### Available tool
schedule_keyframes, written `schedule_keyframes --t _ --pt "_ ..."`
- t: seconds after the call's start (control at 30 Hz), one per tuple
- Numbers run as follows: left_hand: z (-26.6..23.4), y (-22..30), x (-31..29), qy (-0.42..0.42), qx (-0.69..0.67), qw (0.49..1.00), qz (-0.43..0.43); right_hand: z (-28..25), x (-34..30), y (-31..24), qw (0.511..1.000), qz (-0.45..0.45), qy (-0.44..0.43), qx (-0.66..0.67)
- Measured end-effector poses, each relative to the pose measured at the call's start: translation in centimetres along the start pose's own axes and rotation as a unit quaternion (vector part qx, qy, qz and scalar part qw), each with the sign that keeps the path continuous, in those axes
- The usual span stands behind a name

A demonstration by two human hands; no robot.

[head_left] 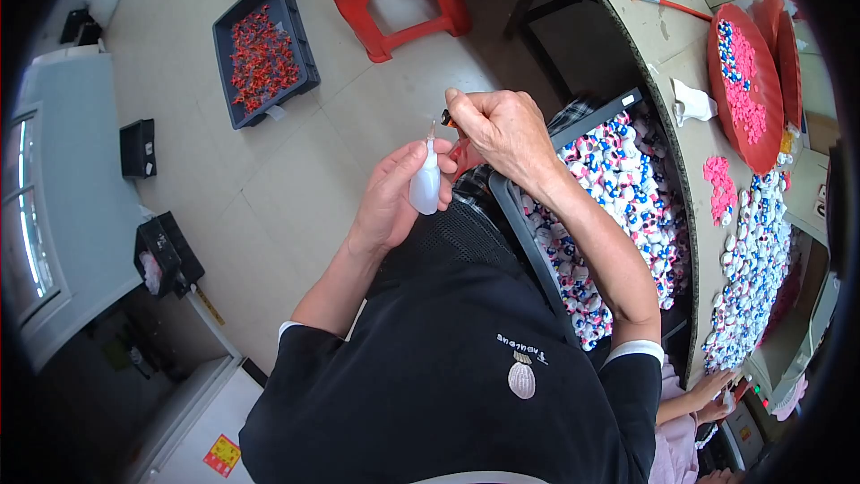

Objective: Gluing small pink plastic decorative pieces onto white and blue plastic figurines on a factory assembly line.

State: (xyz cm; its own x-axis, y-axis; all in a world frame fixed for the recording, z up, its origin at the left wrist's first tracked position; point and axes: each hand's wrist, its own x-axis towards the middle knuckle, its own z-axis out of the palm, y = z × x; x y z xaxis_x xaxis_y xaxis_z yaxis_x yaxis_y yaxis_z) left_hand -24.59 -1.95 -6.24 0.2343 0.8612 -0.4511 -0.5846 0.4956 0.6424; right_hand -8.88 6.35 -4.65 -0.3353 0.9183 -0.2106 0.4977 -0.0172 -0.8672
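In front of my body, my left hand [394, 186] is closed around a small whitish squeeze bottle [425, 188], held upright with its thin nozzle pointing away from me. Close by on the right, my right hand [503, 130] is curled with the thumb extended. Its fingers grip a small dark and orange object [447, 118] beside the nozzle tip. Most of that object is hidden by the hand, so its kind does not show. Under my right forearm sits a grey crate [528, 237] full of small white, blue and pink pieces [618, 170].
A curved worktable [667, 54] on the right carries red trays [760, 157] of pink and blue pieces, loose white-blue pieces [748, 260] and a brush [667, 4]. A co-worker's hands [708, 399] are at lower right. On the floor stand a grey crate [309, 72] and a red stool [381, 40].
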Motion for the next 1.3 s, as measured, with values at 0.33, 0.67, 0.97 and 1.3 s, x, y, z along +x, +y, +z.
schedule_keyframes --t 0.33,0.67,0.97,1.3 --pt "-0.1 -0.5 0.9 0.001 0.01 1.0 -0.016 -3.9 -1.1 0.9 0.985 -0.022 0.124 -0.116" --pt "5.7 -0.4 4.8 -0.119 0.059 0.99 -0.054 -15.1 0.0 5.2 0.732 -0.067 0.525 -0.43" --pt "16.4 -3.2 6.2 -0.27 0.117 0.955 -0.04 -10.8 -15.0 0.8 0.956 -0.016 0.285 0.072" --pt "27.9 -11.1 10.4 -0.462 0.555 0.617 0.312 -9.7 -26.3 8.3 0.789 0.051 0.525 0.315"
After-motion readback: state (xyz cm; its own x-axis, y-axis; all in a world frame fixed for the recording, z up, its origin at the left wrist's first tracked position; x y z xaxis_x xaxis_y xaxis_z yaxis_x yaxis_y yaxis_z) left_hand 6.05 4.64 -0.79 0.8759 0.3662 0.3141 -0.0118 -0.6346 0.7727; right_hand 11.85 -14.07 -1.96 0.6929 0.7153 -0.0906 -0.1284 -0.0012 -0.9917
